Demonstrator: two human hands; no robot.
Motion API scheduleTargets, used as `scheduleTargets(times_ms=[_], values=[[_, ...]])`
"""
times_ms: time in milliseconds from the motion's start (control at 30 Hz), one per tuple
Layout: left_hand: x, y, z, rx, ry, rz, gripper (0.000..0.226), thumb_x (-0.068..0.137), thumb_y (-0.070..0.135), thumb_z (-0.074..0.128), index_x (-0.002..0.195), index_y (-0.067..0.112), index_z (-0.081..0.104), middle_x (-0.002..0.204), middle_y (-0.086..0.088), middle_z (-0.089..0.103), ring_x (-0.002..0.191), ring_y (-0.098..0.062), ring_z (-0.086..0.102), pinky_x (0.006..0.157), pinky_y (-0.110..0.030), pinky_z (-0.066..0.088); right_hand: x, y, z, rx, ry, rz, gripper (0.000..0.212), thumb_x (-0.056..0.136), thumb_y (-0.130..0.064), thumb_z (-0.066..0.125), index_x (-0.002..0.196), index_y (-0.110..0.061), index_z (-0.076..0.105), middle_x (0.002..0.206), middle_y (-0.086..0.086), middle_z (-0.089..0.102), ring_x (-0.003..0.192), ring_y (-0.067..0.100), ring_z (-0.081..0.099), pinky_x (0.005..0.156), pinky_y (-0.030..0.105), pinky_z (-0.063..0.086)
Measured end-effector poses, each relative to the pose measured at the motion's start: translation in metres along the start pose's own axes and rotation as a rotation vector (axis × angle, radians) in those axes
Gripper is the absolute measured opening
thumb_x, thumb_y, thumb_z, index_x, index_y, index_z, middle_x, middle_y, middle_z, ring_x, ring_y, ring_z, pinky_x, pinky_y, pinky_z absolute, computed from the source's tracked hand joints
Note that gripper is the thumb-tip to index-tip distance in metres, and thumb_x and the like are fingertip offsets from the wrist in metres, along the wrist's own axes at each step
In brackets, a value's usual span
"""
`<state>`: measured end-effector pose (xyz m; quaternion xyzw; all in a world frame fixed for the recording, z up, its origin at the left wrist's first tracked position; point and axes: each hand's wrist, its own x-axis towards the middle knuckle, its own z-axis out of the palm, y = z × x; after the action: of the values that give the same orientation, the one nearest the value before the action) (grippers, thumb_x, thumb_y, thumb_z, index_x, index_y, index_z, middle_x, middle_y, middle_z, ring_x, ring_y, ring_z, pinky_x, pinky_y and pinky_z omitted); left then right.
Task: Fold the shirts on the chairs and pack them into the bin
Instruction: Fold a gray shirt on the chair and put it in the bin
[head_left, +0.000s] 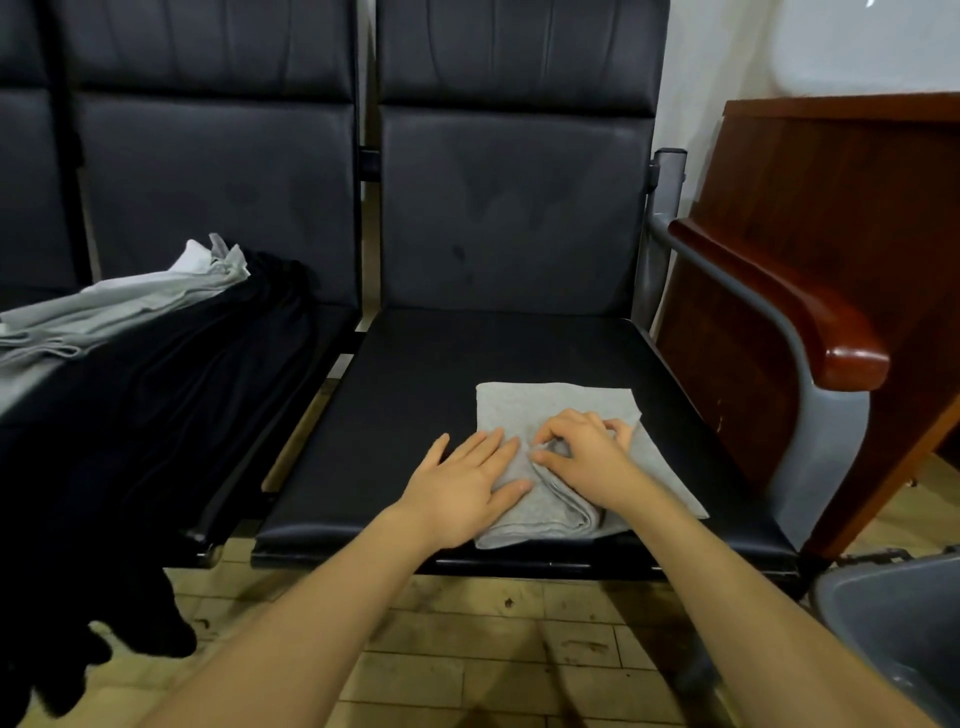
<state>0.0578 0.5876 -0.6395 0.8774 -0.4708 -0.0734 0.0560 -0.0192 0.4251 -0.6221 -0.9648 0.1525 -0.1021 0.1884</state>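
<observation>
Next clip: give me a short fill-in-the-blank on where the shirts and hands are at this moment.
1. The left hand lies flat on the folded ____ shirt.
2. The right hand pinches a fold of that shirt with ____ fingers.
3. The shirt lies on the ____ chair seat.
4. Unfolded shirts lie on the seat to the ____.

Missing words: grey; curled; black; left

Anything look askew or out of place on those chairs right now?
Yes: the black shirt on the left chair spills over the seat's front edge toward the floor. The folded grey shirt lies skewed toward the right chair's front corner.
</observation>
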Motion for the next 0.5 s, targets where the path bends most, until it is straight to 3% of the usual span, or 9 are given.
scheduleTargets(times_ms=[133, 233, 333, 433, 500], values=[[0.001, -0.002, -0.002, -0.003, -0.013, -0.006, 0.061, 0.097, 0.059, 0.015, 0.151, 0.033, 0.0, 0.159, 0.011, -0.002, 0.145, -0.007, -0.003, 0.117, -0.042, -0.01, -0.012, 0.002, -0.004, 0.053, 0.108, -0.047, 0.006, 0.093, -0.029, 0.057, 0.089, -0.032, 0.054, 0.086, -0.017, 0.056, 0.095, -0.003, 0.048, 0.103, 0.029, 0.009], [-0.001, -0.002, -0.006, 0.055, 0.023, 0.007, 0.061, 0.098, 0.057, 0.017, 0.151, 0.03, 0.007, 0.159, 0.008, 0.005, 0.146, -0.01, 0.002, 0.117, -0.041, -0.008, -0.028, 0.008, -0.017, 0.167, 0.218, -0.012, 0.006, 0.095, -0.025, 0.055, 0.091, -0.029, 0.055, 0.086, -0.015, 0.058, 0.094, -0.021, 0.034, 0.1, 0.025, 0.012], [-0.002, 0.008, -0.012, 0.091, 0.118, 0.078, 0.059, 0.098, 0.054, 0.022, 0.151, 0.028, 0.016, 0.158, 0.007, 0.015, 0.145, -0.011, 0.009, 0.117, -0.038, -0.005, -0.044, 0.02, -0.033, 0.281, 0.318, 0.053, 0.006, 0.095, -0.028, 0.055, 0.091, -0.032, 0.055, 0.089, -0.018, 0.057, 0.101, -0.001, 0.029, 0.093, 0.019, 0.016], [-0.003, 0.031, -0.014, -0.022, 0.097, 0.13, 0.057, 0.099, 0.053, 0.024, 0.151, 0.029, 0.017, 0.158, 0.007, 0.014, 0.145, -0.01, 0.008, 0.118, -0.038, -0.003, -0.059, 0.033, -0.043, 0.295, 0.452, 0.072, 0.012, 0.095, -0.034, 0.052, 0.088, -0.031, 0.062, 0.072, -0.005, 0.063, 0.093, 0.003, 0.047, 0.088, 0.006, 0.014], [-0.003, 0.045, -0.013, -0.046, 0.038, 0.185, 0.054, 0.101, 0.047, 0.022, 0.151, 0.028, 0.016, 0.159, 0.007, 0.012, 0.145, -0.011, 0.007, 0.117, -0.04, -0.003, -0.067, 0.039, -0.048, 0.271, 0.536, 0.094, 0.027, 0.096, -0.036, 0.05, 0.077, -0.024, 0.066, 0.06, -0.001, 0.059, 0.084, 0.007, 0.055, 0.087, 0.014, 0.017]])
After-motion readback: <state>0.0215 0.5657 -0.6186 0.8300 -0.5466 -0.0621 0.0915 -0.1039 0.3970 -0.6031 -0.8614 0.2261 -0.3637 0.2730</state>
